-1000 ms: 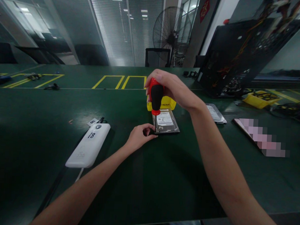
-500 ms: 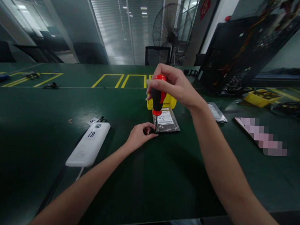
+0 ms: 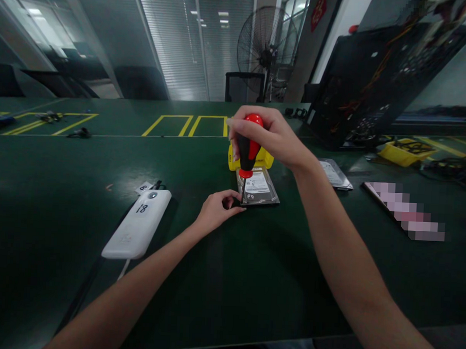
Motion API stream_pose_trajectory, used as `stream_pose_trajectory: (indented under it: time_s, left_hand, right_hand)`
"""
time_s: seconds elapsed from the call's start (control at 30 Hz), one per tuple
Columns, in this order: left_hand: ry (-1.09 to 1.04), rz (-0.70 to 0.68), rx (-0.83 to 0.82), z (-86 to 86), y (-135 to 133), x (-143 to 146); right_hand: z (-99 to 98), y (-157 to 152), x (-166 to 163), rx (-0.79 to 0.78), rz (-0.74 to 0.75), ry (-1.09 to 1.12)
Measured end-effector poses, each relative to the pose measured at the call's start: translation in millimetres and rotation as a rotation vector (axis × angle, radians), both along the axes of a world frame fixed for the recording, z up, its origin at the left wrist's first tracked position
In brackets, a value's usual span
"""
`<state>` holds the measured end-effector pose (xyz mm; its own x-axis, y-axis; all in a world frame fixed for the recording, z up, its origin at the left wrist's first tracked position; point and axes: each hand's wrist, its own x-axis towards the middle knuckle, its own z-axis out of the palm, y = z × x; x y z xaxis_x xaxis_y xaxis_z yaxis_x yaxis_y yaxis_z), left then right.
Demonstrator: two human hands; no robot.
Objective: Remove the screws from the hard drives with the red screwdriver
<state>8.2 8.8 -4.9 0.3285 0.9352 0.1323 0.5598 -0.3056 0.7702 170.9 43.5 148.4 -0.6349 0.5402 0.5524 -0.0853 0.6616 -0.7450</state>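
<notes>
Two bare hands of yours meet at one corner: your right hand (image 3: 271,132) is wrapped around the bulbous red-and-black screwdriver (image 3: 248,157), and your left hand (image 3: 216,210) has its thumb and index finger at the near left corner of the flat, rectangular silver metal hard drive (image 3: 268,194), right beside the tool's thin shaft. Whether those left fingers pinch the edge or merely brace it, I cannot tell. The drive lies on the smooth dark green table (image 3: 251,278) in front of you, just nearer than the yellow plastic bin (image 3: 264,159). The step in hand looks like driver work at that corner (the tip is too small to make out, so its seating is anyone's guess). Your next move, I judge, calls for a straight shaft, steady downward pressure and left fingers clear of the blade. The handle pairs glossy red with duller, rubbery-looking black; the drive's shiny shell carries a pale label, and on so slick a surface it might skid. Well apart, a second silver hard drive (image 3: 335,175) lies to your right, a white, round-cornered plastic slab marked 18 (image 3: 136,227) to your left.
</notes>
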Motion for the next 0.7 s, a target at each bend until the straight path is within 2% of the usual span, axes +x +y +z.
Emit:
stream_pose_trajectory:
  time_s: [0.3,0.6,0.7]
  left_hand:
    - [0.013,0.005,0.001,-1.1,1.4,0.6]
    - [-0.006,0.005,-0.016,0.9,-1.7,0.3]
    - [-0.005,0.001,-0.013,0.9,-2.3,-0.3]
  right_hand:
    - [-0.8,-0.1,-4.0,0.006,-0.063,0.036]
    - [-2.3,4.1,-3.3,-0.085,0.142,0.078]
    - [-2.5,4.7,-0.8,-0.084,0.153,0.03]
